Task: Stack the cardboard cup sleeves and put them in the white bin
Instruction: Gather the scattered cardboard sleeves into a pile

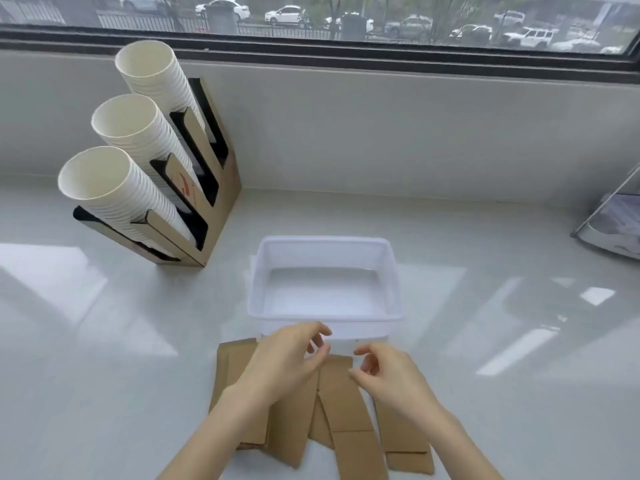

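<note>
Hovering w/ both hands over cardboard sleeves [346, 407], lying flat & fanned out, overlapping, on white counter [104, 323] just in front of white bin [325, 317]. Left hand [280, 362] w/ fingers loosely curled, gripping nothing. Right hand [391, 375] likewise half-open, holding nothing. Bin sitting empty, near edge touching sleeves' far ends. Standing at back left: cup holder [211, 209] w/ three stacks of white paper cups [131, 188], under window [346, 15].
</note>
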### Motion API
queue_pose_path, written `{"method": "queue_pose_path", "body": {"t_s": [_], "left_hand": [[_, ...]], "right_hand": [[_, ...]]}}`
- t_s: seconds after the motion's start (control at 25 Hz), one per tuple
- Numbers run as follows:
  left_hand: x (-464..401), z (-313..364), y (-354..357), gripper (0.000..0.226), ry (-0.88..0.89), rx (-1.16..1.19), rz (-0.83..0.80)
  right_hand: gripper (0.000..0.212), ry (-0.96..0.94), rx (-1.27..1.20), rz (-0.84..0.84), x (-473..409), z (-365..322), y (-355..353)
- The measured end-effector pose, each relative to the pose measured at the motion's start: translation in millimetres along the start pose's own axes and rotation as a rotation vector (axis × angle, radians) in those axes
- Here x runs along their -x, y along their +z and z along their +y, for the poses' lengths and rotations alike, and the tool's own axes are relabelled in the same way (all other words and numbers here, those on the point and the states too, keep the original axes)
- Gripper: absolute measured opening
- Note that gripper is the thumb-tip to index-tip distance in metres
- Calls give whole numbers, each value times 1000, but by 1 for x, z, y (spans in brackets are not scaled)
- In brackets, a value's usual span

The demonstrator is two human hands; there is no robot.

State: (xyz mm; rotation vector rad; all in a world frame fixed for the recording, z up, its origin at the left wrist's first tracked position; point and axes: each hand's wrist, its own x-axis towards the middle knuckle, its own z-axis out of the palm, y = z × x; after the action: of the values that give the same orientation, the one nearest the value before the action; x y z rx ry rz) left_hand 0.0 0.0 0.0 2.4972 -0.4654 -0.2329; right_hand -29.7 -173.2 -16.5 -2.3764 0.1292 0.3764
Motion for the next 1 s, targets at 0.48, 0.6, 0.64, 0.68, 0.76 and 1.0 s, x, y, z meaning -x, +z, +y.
{"method": "queue_pose_path", "body": {"t_s": [0.48,0.6,0.64,0.68,0.76,1.0], "left_hand": [[4,-13,55,34,-49,-160,-232],[3,-8,59,37,-41,-180,-266],[2,-7,61,38,-45,-178,-273],[2,-7,62,38,-45,-179,-272],[1,-6,64,36,-50,-174,-272],[0,-17,55,21,-94,24,-280]], "right_hand": [[56,92,350,-86,6,14,35],[51,88,314,-50,5,15,38],[49,71,307,-25,4,16,40],[47,52,309,-4,5,16,40],[45,16,306,20,5,16,40],[40,18,10,90,1,26,26]]}}
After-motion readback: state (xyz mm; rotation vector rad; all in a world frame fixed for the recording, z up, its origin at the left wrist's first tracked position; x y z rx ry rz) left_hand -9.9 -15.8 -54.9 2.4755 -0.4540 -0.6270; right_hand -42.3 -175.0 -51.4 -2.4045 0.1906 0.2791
